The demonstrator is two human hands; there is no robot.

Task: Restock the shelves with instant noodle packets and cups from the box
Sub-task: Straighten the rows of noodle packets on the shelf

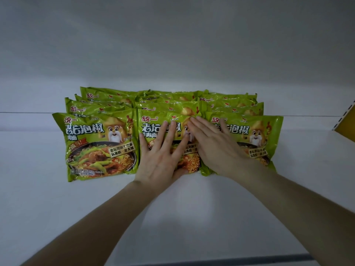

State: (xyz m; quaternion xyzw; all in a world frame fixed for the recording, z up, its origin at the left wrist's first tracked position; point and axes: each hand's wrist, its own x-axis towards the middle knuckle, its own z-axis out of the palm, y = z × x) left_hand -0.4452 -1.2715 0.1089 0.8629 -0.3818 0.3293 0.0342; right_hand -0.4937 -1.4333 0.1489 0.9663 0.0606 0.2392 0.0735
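Observation:
Green instant noodle packets stand in three rows on a white shelf point(172, 208), several deep in each row. The left front packet point(98, 144) stands alone and untouched. My left hand point(163, 152) lies flat with fingers spread on the front of the middle packet point(157, 120). My right hand point(215, 144) lies flat across the seam between the middle packet and the right front packet point(265, 135), fingers pointing up and left. Neither hand grips anything. The box is out of view.
The shelf's white back wall point(172, 54) rises behind the packets. A yellow shelf upright with slots point(345, 121) stands at the right edge. The shelf's dark front edge point(230, 261) runs along the bottom.

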